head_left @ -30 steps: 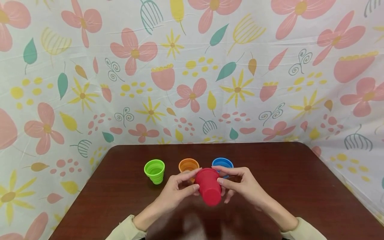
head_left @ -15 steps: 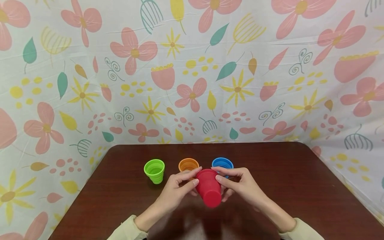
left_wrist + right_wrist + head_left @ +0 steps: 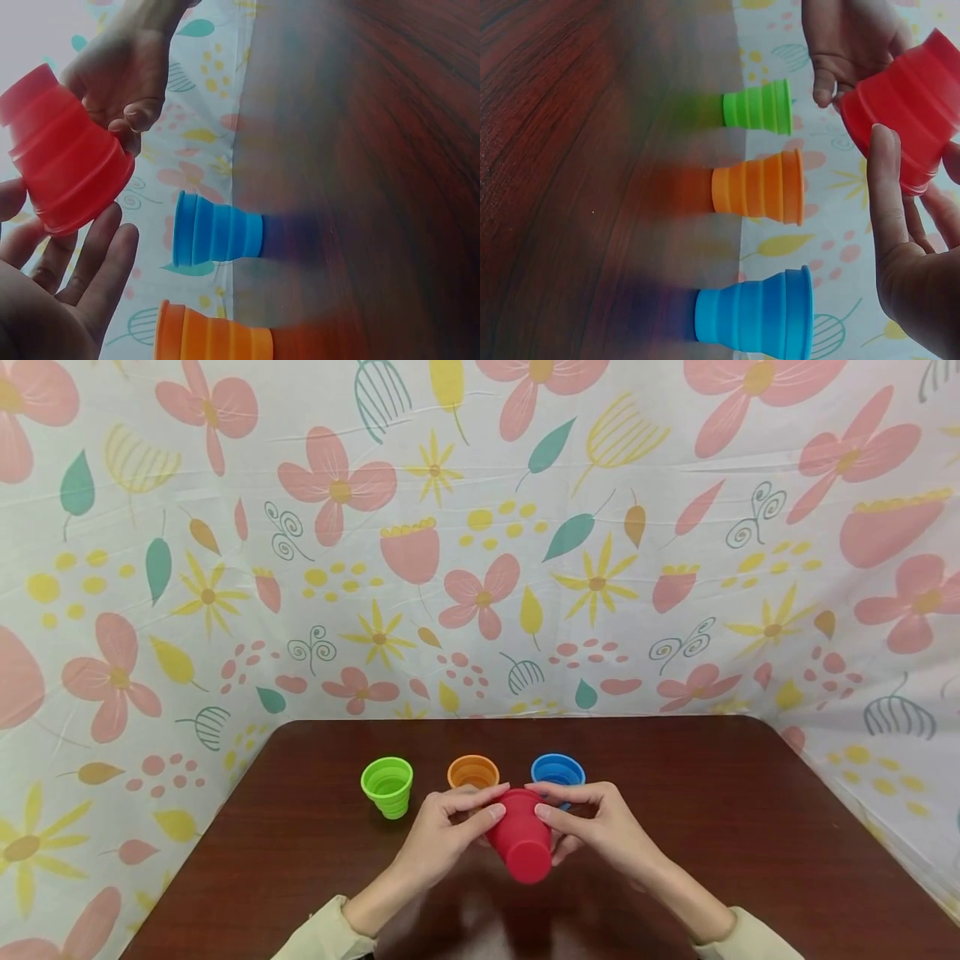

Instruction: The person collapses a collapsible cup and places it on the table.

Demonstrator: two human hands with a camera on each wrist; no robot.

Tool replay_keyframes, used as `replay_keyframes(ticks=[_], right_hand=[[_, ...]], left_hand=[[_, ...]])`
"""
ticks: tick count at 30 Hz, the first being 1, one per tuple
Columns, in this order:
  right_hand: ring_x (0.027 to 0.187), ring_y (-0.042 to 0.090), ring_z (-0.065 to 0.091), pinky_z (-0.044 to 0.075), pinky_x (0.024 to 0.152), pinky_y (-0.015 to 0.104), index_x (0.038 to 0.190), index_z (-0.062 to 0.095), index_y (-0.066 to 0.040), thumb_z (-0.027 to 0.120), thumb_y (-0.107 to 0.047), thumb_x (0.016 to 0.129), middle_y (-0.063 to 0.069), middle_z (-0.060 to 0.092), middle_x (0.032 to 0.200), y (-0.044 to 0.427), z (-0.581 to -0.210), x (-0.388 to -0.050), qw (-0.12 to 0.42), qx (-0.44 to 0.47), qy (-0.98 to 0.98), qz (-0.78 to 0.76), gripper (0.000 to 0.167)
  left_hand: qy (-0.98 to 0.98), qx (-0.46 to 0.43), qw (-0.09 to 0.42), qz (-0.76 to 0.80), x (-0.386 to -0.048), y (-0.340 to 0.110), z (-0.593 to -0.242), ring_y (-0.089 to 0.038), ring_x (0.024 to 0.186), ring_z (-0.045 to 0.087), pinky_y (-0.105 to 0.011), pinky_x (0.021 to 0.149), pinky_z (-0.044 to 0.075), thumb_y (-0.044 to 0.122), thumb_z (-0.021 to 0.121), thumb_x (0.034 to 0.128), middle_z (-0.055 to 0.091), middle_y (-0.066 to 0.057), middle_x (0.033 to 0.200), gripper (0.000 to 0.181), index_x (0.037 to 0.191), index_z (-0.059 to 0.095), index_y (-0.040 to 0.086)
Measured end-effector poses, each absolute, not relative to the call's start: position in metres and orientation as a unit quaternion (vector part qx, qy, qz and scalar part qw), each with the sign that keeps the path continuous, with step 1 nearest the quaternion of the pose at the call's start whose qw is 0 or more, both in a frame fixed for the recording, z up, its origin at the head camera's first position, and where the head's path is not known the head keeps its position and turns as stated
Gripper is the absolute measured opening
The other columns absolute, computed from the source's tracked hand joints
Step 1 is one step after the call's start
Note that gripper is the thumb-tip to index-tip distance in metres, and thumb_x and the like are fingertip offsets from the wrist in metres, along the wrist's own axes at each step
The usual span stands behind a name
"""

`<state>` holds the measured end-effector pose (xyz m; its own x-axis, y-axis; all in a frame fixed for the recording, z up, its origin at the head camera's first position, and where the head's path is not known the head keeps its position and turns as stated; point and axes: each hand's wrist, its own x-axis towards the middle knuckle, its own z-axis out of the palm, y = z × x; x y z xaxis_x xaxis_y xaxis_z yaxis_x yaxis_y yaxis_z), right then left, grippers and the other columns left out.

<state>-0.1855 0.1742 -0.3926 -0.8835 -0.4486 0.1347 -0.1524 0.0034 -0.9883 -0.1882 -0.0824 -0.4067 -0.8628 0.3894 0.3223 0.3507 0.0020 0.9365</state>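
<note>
A red ribbed collapsible cup [image 3: 523, 839] is held above the table between both hands, its closed base tipped toward me and its rim facing away. My left hand [image 3: 437, 837] grips the rim side on the left, thumb on the wall. On the right, my right hand [image 3: 611, 827] grips it the same way. Both wrist views show the red cup [image 3: 67, 154] fully expanded and off the table. Behind the hands stand an orange cup [image 3: 472, 770] and a blue cup [image 3: 557, 768], both partly covered by the fingers in the head view.
A green cup [image 3: 387, 787] stands upright at the left end of the row. The dark wooden table [image 3: 697, 777] ends at a flower-printed cloth [image 3: 480, 527] hanging behind it. The blue cup [image 3: 754, 313] and orange cup [image 3: 757, 187] stand upright, mouths up.
The red cup has tilted a little more, its base swinging toward me and showing more. Both hands have lowered slightly with it and keep their grip. The other cups stay put.
</note>
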Motion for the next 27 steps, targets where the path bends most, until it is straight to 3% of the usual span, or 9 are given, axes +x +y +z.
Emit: replay_keyframes(ticks=[16,27], right_hand=[[0.079,0.037,0.075,0.064,0.076,0.050,0.142,0.065,0.002,0.072,-0.016,0.101,0.024,0.073,0.116,0.173,-0.392,-0.192,0.095,-0.197,0.710,-0.669,0.045],[0.081,0.036,0.075,0.064,0.075,0.052,0.140,0.066,0.003,0.073,-0.014,0.100,0.025,0.071,0.121,0.172,-0.392,-0.195,0.089,-0.196,0.708,-0.672,0.044]], left_hand=[[0.735,0.268,-0.017,0.622,-0.197,-0.080,-0.406,-0.025,0.098,0.067,-0.030,0.077,0.063,0.013,0.077,0.0971,0.075,-0.007,0.113,0.035,0.132,0.075,0.011],[0.708,0.274,0.014,0.651,-0.200,-0.078,-0.405,-0.021,0.089,0.074,-0.038,0.071,0.065,0.007,0.076,0.0978,0.070,-0.013,0.114,0.034,0.132,0.074,0.004]])
